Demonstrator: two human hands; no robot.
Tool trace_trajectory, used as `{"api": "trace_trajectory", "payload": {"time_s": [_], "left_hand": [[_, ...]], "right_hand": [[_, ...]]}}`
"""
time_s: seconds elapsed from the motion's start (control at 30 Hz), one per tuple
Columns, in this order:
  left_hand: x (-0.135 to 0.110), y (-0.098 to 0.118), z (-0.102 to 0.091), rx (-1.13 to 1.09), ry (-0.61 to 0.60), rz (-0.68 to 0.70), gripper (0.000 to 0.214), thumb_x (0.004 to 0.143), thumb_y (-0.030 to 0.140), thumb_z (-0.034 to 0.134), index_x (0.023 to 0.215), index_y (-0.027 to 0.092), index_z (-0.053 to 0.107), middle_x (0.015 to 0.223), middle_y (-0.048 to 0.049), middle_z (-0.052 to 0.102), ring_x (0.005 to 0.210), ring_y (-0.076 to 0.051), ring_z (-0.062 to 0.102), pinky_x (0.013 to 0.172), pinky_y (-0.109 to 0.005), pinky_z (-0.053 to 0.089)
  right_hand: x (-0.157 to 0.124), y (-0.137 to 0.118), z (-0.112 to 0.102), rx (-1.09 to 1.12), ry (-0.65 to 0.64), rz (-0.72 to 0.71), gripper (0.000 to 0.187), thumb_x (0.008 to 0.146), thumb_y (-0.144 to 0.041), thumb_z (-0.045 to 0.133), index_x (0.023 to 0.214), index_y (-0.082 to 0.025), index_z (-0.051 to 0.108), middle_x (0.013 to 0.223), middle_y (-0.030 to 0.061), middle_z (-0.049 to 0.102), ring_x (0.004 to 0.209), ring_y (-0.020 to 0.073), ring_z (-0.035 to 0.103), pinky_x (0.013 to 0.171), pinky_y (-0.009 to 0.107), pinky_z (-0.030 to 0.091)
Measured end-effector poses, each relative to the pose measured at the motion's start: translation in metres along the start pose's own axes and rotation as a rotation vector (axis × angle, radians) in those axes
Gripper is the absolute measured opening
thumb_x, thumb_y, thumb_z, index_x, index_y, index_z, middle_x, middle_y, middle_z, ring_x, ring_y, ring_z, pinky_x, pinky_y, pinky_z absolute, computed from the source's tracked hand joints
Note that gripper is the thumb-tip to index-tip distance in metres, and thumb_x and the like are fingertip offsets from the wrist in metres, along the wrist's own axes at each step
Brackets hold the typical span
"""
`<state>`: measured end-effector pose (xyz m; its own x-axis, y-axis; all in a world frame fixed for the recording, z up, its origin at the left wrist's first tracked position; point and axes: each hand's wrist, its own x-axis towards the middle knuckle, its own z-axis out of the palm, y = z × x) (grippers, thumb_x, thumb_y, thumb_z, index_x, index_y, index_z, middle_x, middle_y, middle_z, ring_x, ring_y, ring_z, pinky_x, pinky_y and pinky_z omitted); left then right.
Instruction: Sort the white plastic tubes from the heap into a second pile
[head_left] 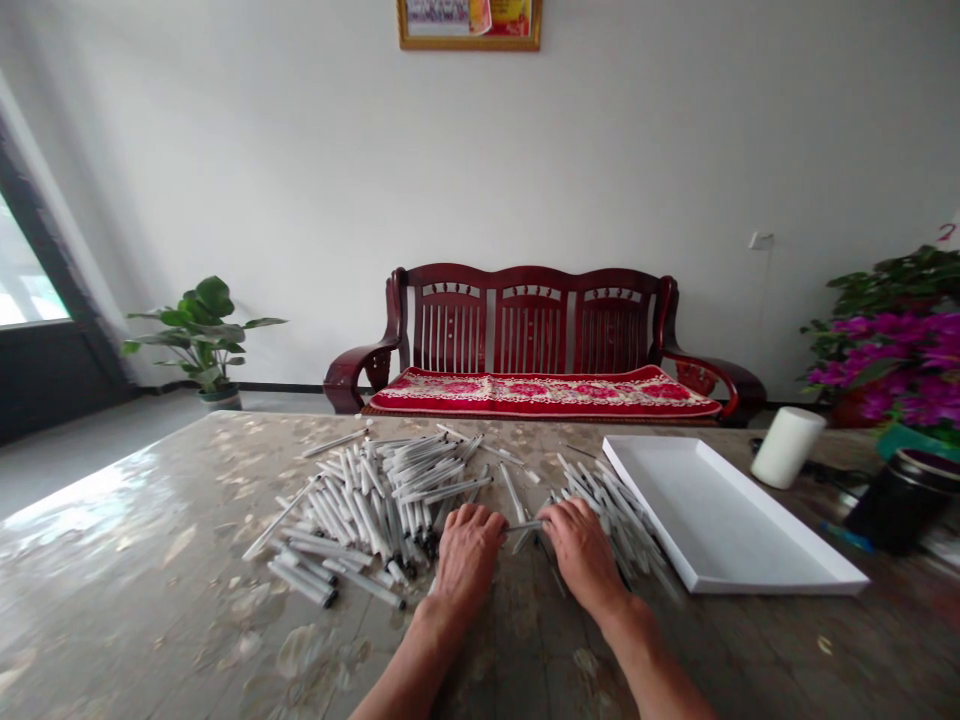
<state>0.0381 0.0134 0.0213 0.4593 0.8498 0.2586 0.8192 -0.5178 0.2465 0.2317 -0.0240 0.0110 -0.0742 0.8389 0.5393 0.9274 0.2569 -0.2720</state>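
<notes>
Between my two hands, level above the table, is a slim grey-white pen (525, 526). The fingers of my left hand (469, 552) close around its left end, and my right hand (583, 556) pinches the right end. A big heap of white pen barrels (367, 500), several with black ends, lies just left of my left hand. Beside and beyond my right hand spreads a smaller pile of slim pen pieces (626, 520), partly hidden by that hand. A few loose pieces lie beyond my hands. My fingers cover both ends of the held pen.
A shallow white box lid (739, 588) stands right of the smaller pile. Farther right are a white cylinder (787, 448), a dark cup (904, 500) and purple flowers (907, 360). The patterned table (187, 640) ends before a red wooden bench (529, 330).
</notes>
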Motion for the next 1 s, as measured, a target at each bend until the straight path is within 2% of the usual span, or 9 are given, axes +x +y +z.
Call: {"api": "trace_trajectory", "payload": {"time_s": [0.13,0.3,0.5,0.73,0.8,0.87,0.93,1.0], "left_hand": [[0.004,-0.007,0.001,-0.008,0.02,0.037,0.02,0.097,0.031,0.053,0.106,0.028,0.071,0.096,-0.0052,0.072,0.098,-0.024,0.061,0.086,-0.035,0.037],[0.005,-0.017,-0.002,0.009,0.054,-0.025,0.022,0.098,0.03,0.051,0.107,0.028,0.071,0.099,-0.0048,0.072,0.096,-0.024,0.063,0.083,-0.034,0.038],[0.004,-0.013,-0.001,0.008,0.048,-0.024,0.022,0.098,0.032,0.051,0.105,0.028,0.072,0.098,-0.0054,0.072,0.097,-0.024,0.062,0.084,-0.035,0.038],[0.004,-0.008,0.0,-0.097,0.072,-0.016,0.021,0.095,0.03,0.053,0.102,0.027,0.073,0.098,-0.0068,0.074,0.098,-0.025,0.062,0.088,-0.036,0.038],[0.004,-0.006,0.002,-0.242,0.139,-0.075,0.02,0.094,0.029,0.054,0.099,0.025,0.073,0.097,-0.0073,0.075,0.097,-0.025,0.063,0.088,-0.037,0.04],[0.006,-0.004,0.007,-0.527,0.241,-0.182,0.02,0.092,0.032,0.054,0.094,0.022,0.071,0.092,-0.0074,0.076,0.092,-0.024,0.065,0.085,-0.036,0.043],[0.009,0.0,0.012,-0.903,0.304,-0.278,0.026,0.089,0.043,0.055,0.09,0.02,0.068,0.087,-0.0071,0.075,0.084,-0.022,0.066,0.078,-0.033,0.047],[0.011,0.006,0.016,-1.253,0.308,-0.349,0.036,0.081,0.055,0.062,0.087,0.019,0.065,0.086,-0.007,0.076,0.077,-0.02,0.067,0.069,-0.03,0.048]], "right_hand": [[-0.001,0.007,-0.004,0.034,-0.005,0.016,0.017,0.093,-0.012,0.058,0.097,-0.024,0.07,0.095,0.0023,0.07,0.098,0.0221,0.059,0.087,0.034,0.045],[-0.001,0.019,-0.006,-0.016,0.061,0.042,0.021,0.089,-0.012,0.061,0.1,-0.026,0.073,0.098,0.0036,0.072,0.098,0.0232,0.06,0.088,0.037,0.045],[-0.002,0.011,-0.005,0.019,0.105,0.026,0.023,0.091,-0.017,0.06,0.108,-0.026,0.073,0.105,0.0046,0.073,0.105,0.0233,0.06,0.095,0.038,0.044],[-0.001,0.006,0.001,0.131,0.13,0.053,0.017,0.094,-0.023,0.057,0.091,-0.024,0.073,0.092,0.0038,0.074,0.095,0.0219,0.063,0.089,0.035,0.046],[-0.002,0.007,0.003,0.19,0.187,0.095,0.019,0.095,-0.025,0.053,0.098,-0.023,0.072,0.097,0.006,0.074,0.097,0.0224,0.064,0.09,0.035,0.047],[-0.003,0.005,0.004,0.277,0.226,0.136,0.024,0.096,-0.029,0.05,0.105,-0.021,0.07,0.103,0.008,0.073,0.1,0.0227,0.065,0.09,0.035,0.048],[-0.005,-0.002,0.004,0.379,0.187,0.168,0.028,0.098,-0.032,0.046,0.106,-0.022,0.07,0.103,0.008,0.074,0.099,0.0218,0.067,0.087,0.032,0.05],[-0.007,-0.012,0.003,0.462,0.084,0.184,0.031,0.099,-0.035,0.042,0.104,-0.023,0.07,0.099,0.0066,0.075,0.093,0.0205,0.069,0.081,0.029,0.051]]}}
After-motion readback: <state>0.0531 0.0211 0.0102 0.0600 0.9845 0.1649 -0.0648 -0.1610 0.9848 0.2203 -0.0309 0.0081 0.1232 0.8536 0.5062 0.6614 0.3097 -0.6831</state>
